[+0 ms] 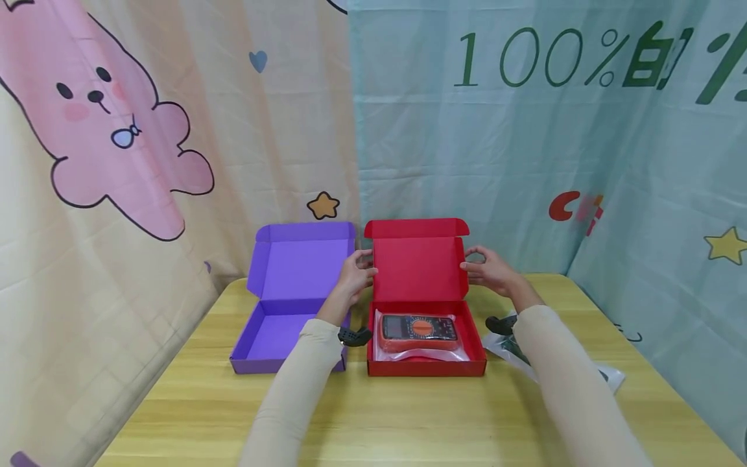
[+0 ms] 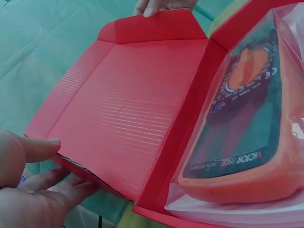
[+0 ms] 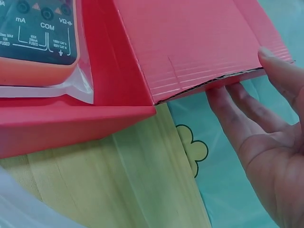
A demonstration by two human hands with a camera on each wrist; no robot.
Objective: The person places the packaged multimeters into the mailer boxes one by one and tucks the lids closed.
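Note:
A red cardboard box point(image 1: 426, 369) stands on the table with its lid point(image 1: 417, 269) raised. Inside lies an orange and black multimeter point(image 1: 421, 328) in a clear plastic bag point(image 1: 446, 355). My left hand point(image 1: 355, 277) grips the left edge of the lid, its thumb point(image 2: 40, 148) on the inner face and its fingers behind. At the opposite edge my right hand point(image 1: 493, 271) holds the lid the same way, thumb in front and fingertips point(image 3: 232, 92) on the outer side.
An open purple box point(image 1: 280, 366) stands just left of the red one. To the right, partly under my right forearm, lies a clear plastic bag point(image 1: 609, 375) with something dark in it. Printed curtains point(image 1: 408, 130) hang behind the wooden table point(image 1: 408, 415).

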